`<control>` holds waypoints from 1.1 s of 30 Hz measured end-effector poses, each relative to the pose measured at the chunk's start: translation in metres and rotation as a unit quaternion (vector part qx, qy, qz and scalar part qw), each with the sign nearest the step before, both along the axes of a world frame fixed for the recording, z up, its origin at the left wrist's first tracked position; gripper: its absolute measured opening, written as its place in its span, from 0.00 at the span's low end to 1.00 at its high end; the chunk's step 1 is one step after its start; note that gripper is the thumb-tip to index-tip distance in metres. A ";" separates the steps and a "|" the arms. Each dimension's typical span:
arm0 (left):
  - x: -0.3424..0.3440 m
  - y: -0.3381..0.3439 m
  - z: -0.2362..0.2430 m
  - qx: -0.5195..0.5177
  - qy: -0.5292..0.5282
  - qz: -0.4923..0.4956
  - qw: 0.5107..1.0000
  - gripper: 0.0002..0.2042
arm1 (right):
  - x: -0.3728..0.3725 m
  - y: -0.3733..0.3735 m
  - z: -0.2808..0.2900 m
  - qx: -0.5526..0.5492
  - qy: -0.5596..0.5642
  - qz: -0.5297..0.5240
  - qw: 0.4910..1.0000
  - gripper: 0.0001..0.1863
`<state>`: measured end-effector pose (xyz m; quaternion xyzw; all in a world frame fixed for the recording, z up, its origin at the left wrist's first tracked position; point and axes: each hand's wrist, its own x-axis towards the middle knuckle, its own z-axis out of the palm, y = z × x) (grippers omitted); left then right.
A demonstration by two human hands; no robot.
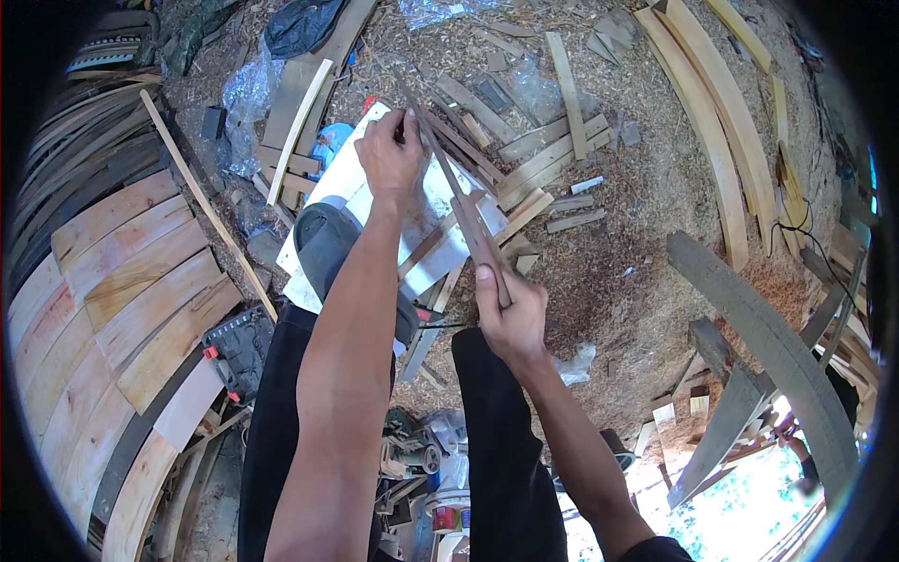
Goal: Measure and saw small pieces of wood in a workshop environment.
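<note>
My right hand is closed round the near end of a long, narrow brown piece. That end is broad and looks like wood; farther out it narrows to a thin dark strip slanting up and left. My left hand has its fingers curled together beside the thin part. Whatever they pinch is hidden, and I cannot tell whether they touch the strip. Beneath both hands lies a white board, with a dark narrow slat across it. A dark grey sandal shows left of my left forearm.
Wood offcuts lie among shavings ahead. Stacked planks fill the left side, near a black tool case. Long curved boards lie at the far right. A grey curved beam stands at the right, with a cable behind.
</note>
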<state>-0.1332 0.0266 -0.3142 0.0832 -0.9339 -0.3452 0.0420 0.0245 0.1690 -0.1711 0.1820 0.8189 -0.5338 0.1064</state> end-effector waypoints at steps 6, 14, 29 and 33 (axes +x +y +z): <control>0.000 -0.001 -0.002 0.002 0.004 -0.010 1.000 0.10 | -0.071 -0.017 -0.032 0.042 0.044 0.024 0.998 0.18; -0.001 0.003 0.006 -0.010 -0.004 -0.008 1.000 0.12 | 0.004 0.007 0.006 -0.004 0.012 -0.004 1.000 0.14; 0.001 0.003 0.007 -0.017 -0.003 -0.006 1.000 0.13 | -0.017 0.002 0.008 0.011 -0.017 0.034 0.999 0.16; -0.001 0.002 0.009 -0.015 0.005 -0.006 1.000 0.12 | -0.014 -0.001 0.009 -0.009 0.001 -0.016 1.000 0.15</control>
